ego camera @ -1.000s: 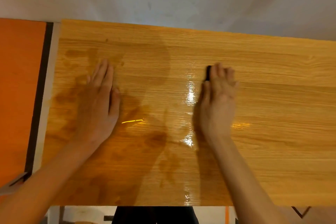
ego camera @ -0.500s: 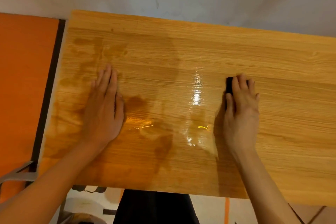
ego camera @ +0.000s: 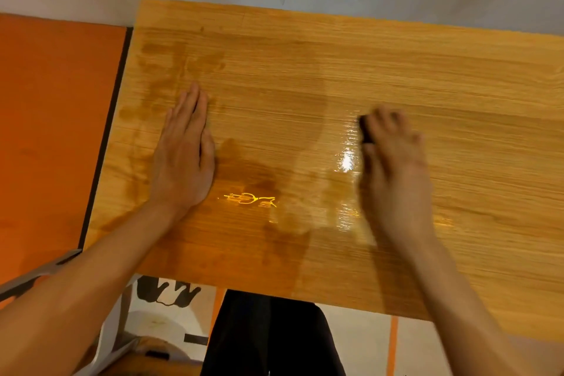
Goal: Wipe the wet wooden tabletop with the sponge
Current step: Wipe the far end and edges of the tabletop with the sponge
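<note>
From the head view, the right hand [ego camera: 393, 162] covers a dark sponge [ego camera: 365, 131], pressing it onto the tabletop [ego camera: 473, 101]; the blur hides the fingers, so they seem to curl over it, likely to bear down while wiping. Only the sponge's edge shows, beside the fingertips. The left hand [ego camera: 183, 156] lies flat with straight fingers, holding nothing, probably steadying the table. Wet patches [ego camera: 244, 174] lie between the hands. An orange surface [ego camera: 55, 119] sits beyond the left hand; nothing blocks the wiping path.
</note>
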### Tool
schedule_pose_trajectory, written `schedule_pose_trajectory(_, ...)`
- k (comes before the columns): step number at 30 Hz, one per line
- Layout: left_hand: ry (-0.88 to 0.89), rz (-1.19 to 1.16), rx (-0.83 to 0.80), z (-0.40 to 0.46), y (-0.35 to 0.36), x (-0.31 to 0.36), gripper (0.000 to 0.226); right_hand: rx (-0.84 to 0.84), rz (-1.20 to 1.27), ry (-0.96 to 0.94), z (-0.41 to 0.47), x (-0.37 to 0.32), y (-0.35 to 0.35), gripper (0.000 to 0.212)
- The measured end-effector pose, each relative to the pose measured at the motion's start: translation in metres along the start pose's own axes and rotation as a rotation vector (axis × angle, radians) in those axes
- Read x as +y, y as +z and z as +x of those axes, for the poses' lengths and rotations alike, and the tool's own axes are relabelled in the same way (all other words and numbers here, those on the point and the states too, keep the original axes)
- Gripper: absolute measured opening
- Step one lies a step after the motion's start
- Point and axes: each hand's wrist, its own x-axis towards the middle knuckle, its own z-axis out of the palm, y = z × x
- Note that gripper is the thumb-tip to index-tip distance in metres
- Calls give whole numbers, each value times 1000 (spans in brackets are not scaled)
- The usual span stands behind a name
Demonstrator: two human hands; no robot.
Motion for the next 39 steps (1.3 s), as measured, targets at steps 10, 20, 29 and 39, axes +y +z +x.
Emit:
schedule_pose_trajectory(10, 19, 7, 33, 2, 2, -3, 50, -224, -234, -78, 21, -91, 128, 52)
schedule_pose_trajectory(20, 13, -14, 57, 1, 2, -1, 50, 51, -70, 186, -29, -1, -5, 44)
schedule_pose_trajectory(29, 18, -88, 2, -10, -9, -6, 48, -96, -123, -111, -30, -158, 115, 49)
schedule_pose_trajectory(39, 99, -22, -4, -71, -11, -22, 52, 111, -52, 202, -43, 11, -6, 44)
